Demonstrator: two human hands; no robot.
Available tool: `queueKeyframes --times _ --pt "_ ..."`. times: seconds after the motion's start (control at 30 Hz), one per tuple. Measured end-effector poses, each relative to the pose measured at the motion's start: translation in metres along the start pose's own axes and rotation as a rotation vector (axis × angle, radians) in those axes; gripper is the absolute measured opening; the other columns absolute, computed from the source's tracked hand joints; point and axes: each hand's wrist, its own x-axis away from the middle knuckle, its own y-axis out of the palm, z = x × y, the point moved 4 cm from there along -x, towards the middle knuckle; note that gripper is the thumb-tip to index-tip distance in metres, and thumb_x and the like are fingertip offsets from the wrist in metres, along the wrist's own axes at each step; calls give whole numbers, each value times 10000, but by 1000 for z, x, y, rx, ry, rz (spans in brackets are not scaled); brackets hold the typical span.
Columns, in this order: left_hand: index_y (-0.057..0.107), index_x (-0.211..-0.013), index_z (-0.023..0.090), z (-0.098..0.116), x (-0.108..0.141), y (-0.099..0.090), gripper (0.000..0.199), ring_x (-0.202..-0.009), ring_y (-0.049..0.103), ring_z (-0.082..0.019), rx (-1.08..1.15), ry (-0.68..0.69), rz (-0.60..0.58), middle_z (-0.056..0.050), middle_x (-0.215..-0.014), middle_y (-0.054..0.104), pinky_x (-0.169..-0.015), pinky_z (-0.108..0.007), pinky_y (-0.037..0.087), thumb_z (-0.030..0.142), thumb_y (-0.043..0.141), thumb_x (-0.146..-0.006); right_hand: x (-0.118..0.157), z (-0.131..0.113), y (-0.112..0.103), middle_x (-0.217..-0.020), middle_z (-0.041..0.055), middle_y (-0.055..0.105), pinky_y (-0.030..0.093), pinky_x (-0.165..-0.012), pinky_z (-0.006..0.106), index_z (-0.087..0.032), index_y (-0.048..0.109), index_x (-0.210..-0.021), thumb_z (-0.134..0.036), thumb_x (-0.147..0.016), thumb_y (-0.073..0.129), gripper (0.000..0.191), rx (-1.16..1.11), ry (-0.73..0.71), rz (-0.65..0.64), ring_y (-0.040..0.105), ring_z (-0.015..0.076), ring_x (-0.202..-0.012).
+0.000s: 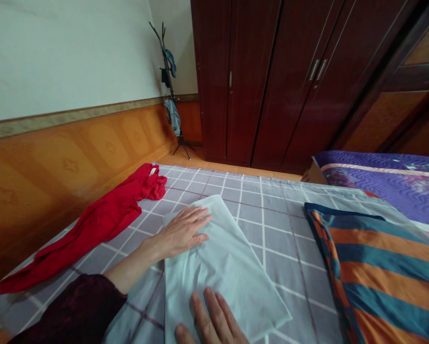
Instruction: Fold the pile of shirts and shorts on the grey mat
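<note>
A pale mint-white folded cloth [232, 267], perhaps a garment, lies flat with light wrinkles on the grey checked bedsheet [279, 220]. My left hand [182, 229] rests on its far left part, palm down and fingers stretched out. Over the near part of the same cloth is my right hand [214, 322], its fingers spread and its wrist cut off by the bottom edge of the view. Neither hand grips anything. The underside of the cloth is hidden.
A red garment [103, 229] is stretched along the bed's left side. At the right lies an orange-and-teal striped garment [386, 258]. Beyond the bed stand a dark red wardrobe [264, 81] and a coat rack [170, 81]; purple bedding [386, 174] is at the far right.
</note>
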Motion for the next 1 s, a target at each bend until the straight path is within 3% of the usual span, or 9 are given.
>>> queueKeyframes --times 0.13,0.23,0.33,0.47,0.53,0.7,0.87,1.0 --pt "288 -1465 234 5 -16 8 651 -1432 167 -253 -69 40 -99 -82 -1549 234 -1157 -467 135 600 331 -929 3 -4 1 -1211 73 640 322 -1086 492 -234 493 -1274 -377 -901 573 408 130 -59 30 582 236 -1150" --pt "295 -1462 220 10 -27 7 671 -1434 154 -264 -101 18 -82 -98 -1549 229 -1155 -473 123 619 312 -923 -1 -5 -1 -1131 58 676 228 -1121 511 -224 517 -1246 -410 -888 576 408 165 -35 125 617 237 -1092" --pt "284 -1466 250 19 -37 3 653 -1440 126 -266 -115 58 -68 -77 -1558 209 -1157 -477 97 619 291 -928 -9 -3 -8 -1069 20 702 198 -1139 481 -234 539 -1205 -403 -874 589 375 160 1 181 660 223 -1000" --pt "229 -1487 229 27 -51 7 716 -1437 106 -310 -95 45 -175 -87 -1560 191 -1141 -533 95 652 284 -911 -17 0 -17 -1007 -8 720 179 -1150 441 -245 556 -1148 -416 -898 537 303 145 13 196 682 209 -921" --pt "218 -1491 218 37 -55 9 721 -1439 89 -306 -78 63 -164 -96 -1563 179 -1143 -531 81 649 273 -916 -19 1 -19 -1000 -11 721 196 -1147 427 -249 568 -1121 -392 -902 534 263 140 16 206 683 209 -917" --pt "171 -1501 248 81 -55 23 733 -1446 47 -278 36 317 -205 -89 -1571 137 -1155 -513 52 671 241 -906 -12 -2 -15 -1024 3 709 288 -1112 425 -247 563 -1164 -370 -898 552 294 164 26 229 665 207 -959" --pt "163 -1503 216 102 -52 23 760 -1444 19 -299 71 333 -203 -127 -1572 89 -1154 -528 59 672 253 -902 0 -2 1 -1167 17 658 461 -981 349 -243 582 -1163 -406 -873 576 333 128 73 206 624 218 -1048" --pt "137 -1506 231 117 -46 23 726 -1445 8 -283 106 435 -252 -108 -1575 98 -1157 -524 72 644 252 -920 -2 9 6 -1082 50 685 528 -871 327 -188 625 -1025 -285 -888 534 191 46 151 224 632 210 -1004"
